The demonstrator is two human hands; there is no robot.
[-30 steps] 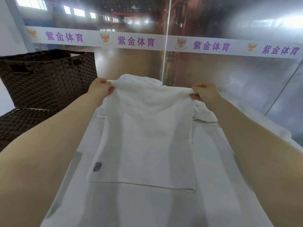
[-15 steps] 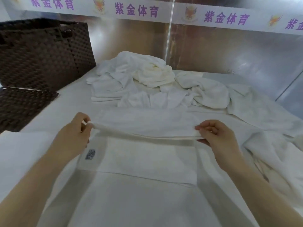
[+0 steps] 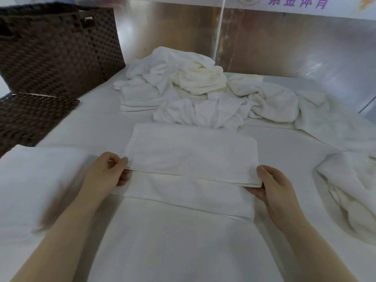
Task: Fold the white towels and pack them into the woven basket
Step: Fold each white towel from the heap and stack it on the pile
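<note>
Where half a second ago the towel's far edge hung lifted between the hands, the white towel (image 3: 189,157) now lies folded flat on the bench (image 3: 101,127). The left hand (image 3: 105,174) and right hand (image 3: 274,186) each pinch a near corner of the folded layer in a closed grip. Behind it lies a pile of unfolded towels (image 3: 203,90), with the woven basket (image 3: 57,47) at far left.

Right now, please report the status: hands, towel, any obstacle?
Left hand and right hand pinch folded towel corners. Woven basket far left. Unfolded pile behind, nothing blocking.
</note>
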